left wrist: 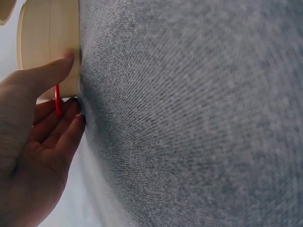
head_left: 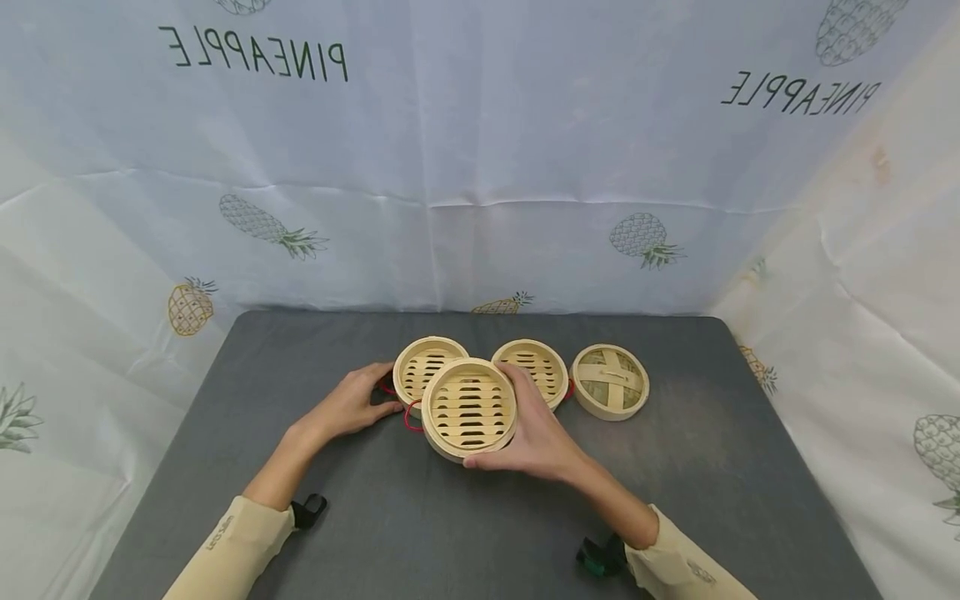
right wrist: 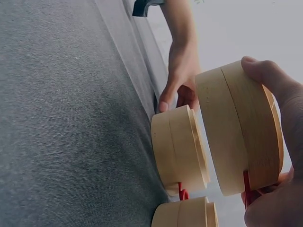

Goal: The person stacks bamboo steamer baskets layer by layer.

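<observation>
My right hand [head_left: 542, 437] grips a round bamboo steamer basket [head_left: 470, 408] by its right side, thumb at the near rim. In the right wrist view this basket [right wrist: 232, 127] is raised off the cloth and tilted, its slatted inside facing up in the head view. A second steamer basket [head_left: 427, 354] stands on the table behind it, partly hidden. My left hand [head_left: 351, 407] holds that one at its left side; in the left wrist view the thumb lies along its wall [left wrist: 47, 33], and the fingers are beside a red loop [left wrist: 57, 100].
To the right stand a third slatted basket [head_left: 534, 367], partly covered by my right hand, and a steamer lid [head_left: 611, 383] with a crossed band. All rest on a dark grey table [head_left: 390, 525]. Behind hangs a white curtain [head_left: 480, 150] with pineapple prints.
</observation>
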Demonstrator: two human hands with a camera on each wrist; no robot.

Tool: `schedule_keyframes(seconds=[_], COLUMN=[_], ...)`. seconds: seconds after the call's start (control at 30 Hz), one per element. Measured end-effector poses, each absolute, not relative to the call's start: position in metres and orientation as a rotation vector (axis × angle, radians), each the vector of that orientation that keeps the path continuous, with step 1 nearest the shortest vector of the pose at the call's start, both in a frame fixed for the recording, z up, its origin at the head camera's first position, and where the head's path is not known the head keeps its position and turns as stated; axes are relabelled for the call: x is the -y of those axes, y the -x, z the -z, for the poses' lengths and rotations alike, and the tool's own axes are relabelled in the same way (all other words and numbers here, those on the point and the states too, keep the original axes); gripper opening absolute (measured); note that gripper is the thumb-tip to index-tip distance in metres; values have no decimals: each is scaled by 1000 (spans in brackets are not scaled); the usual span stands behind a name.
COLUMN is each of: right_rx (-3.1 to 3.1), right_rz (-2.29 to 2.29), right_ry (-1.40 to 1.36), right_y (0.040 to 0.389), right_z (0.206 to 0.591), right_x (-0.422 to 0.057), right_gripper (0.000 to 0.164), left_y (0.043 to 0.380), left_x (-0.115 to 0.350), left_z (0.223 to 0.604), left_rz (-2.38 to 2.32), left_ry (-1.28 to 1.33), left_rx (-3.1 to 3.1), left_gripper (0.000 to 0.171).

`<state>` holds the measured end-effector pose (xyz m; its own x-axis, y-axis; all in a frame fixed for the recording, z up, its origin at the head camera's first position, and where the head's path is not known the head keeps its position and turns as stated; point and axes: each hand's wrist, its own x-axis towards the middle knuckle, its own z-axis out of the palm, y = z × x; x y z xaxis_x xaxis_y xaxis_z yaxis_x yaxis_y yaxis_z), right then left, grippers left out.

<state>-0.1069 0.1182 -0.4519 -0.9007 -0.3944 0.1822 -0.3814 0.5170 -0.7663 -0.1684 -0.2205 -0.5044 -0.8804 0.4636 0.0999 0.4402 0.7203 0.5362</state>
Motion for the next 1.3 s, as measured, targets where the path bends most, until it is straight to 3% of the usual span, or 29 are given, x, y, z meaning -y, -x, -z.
schedule_keyframes(seconds=[0.37,0.87,1.3], right_rx=[-2717,-2690,-2718], right_rz=[1378,1375,1362], right_ry=[688,608,632], right_y=[117,126,137], right_z=[452,451,452], right_x=[-111,-101,-93], right_gripper=[130,133,134], left_y=[170,167,168], left_x=[224,221,219], left_z=[510,501,503], left_rz=[-968,-900,-906], left_ry=[-854,-725,-760], left_rx=[-2887,-2859,-2873], left_gripper=[69,68,62])
